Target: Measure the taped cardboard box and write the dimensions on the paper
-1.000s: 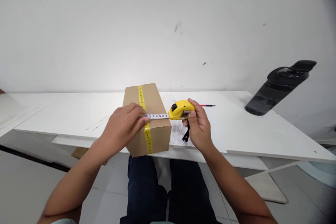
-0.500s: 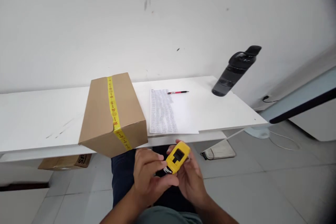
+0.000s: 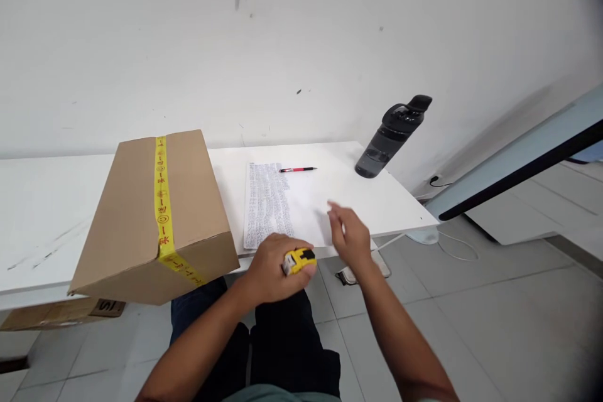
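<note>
My left hand (image 3: pixel 272 270) is closed around a yellow tape measure (image 3: pixel 298 260), held just below the front edge of the white table (image 3: pixel 47 226). My right hand (image 3: pixel 349 235) holds nothing; its fingers are loosely spread, slightly blurred, over the near right edge of a printed sheet of paper (image 3: pixel 277 204). A red and black pen (image 3: pixel 296 169) lies beyond the sheet. A brown cardboard box (image 3: pixel 155 217) sealed with yellow printed tape sits on the table to the left of my hands, its near corner over the table edge.
A dark grey water bottle (image 3: pixel 389 137) stands at the table's far right corner by the white wall. Another flattened cardboard box (image 3: pixel 56 313) lies on the tiled floor under the table. My legs in dark trousers (image 3: pixel 277 345) are below. A cable and a white panel lie right.
The tape was stretched across the box between both hands, then retracted. The tape measure passed into my left hand, and my right hand let go and moved up toward the paper. The view swung right.
</note>
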### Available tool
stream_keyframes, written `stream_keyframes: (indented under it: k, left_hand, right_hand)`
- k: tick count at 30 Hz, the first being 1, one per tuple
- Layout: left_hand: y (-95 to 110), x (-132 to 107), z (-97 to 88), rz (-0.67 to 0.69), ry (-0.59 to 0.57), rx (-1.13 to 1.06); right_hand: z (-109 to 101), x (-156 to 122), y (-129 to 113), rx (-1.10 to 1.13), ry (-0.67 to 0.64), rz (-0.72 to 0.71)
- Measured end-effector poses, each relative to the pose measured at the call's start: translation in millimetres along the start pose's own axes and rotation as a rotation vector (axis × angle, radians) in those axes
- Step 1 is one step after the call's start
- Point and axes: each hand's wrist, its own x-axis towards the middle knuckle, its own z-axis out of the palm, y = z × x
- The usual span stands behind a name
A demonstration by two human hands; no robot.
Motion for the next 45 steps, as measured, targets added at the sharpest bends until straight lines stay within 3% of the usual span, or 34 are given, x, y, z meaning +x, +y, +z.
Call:
stream_keyframes:
  k: [1,4,6,8,11,15,21,25,27,31,32,35,41,45]
  left_hand:
    - [-3,10,-2.3,-0.048,-0.010,0.039]
    - [-15,32,-9.9,-0.157,-0.034,0.147]
    - [-25,39,-19.5,-0.171,-0.076,0.171]
    - [-38,45,-33.7,-0.207,-0.121,0.135]
    - [-64,58,-58.2,-0.312,-0.120,0.062]
    - [-103,85,-76.9,-0.432,0.015,-0.071]
    - [-128,112,-74.8,-0.487,0.365,-0.429]
    - [-131,110,-70.4,-0.507,0.493,-0.596]
    - [-132,108,-68.0,-0.535,0.500,-0.651]
    - [-136,105,-64.2,-0.557,0.513,-0.724]
    - [-137,105,-63.6,-0.559,0.521,-0.737]
    - [-139,105,-62.7,-0.565,0.548,-0.769]
    - [-138,107,-62.0,-0.553,0.597,-0.809]
    - [-135,106,-61.8,-0.538,0.596,-0.828]
  right_hand:
    - [4,35,9,-0.107,-0.088,0.051]
    - [27,121,23,-0.510,-0.516,0.144]
    - [46,151,27,-0.563,-0.628,0.128]
    - [62,160,33,-0.557,-0.693,0.083]
    - [73,155,44,-0.549,-0.750,0.031]
    - [77,144,37,-0.588,-0.737,0.044]
    - [100,121,-6,-0.598,-0.655,0.096]
    - [104,118,-6,-0.505,-0.571,0.176]
    - [100,121,1,-0.364,-0.464,0.232]
    - [95,122,6,0.381,-0.034,0.384]
    - [95,120,3,0.520,0.016,0.397]
    - [101,111,-9,0.634,-0.105,0.353]
    - [117,96,-25,0.681,-0.571,0.275]
    - [114,96,-26,0.597,-0.609,0.276]
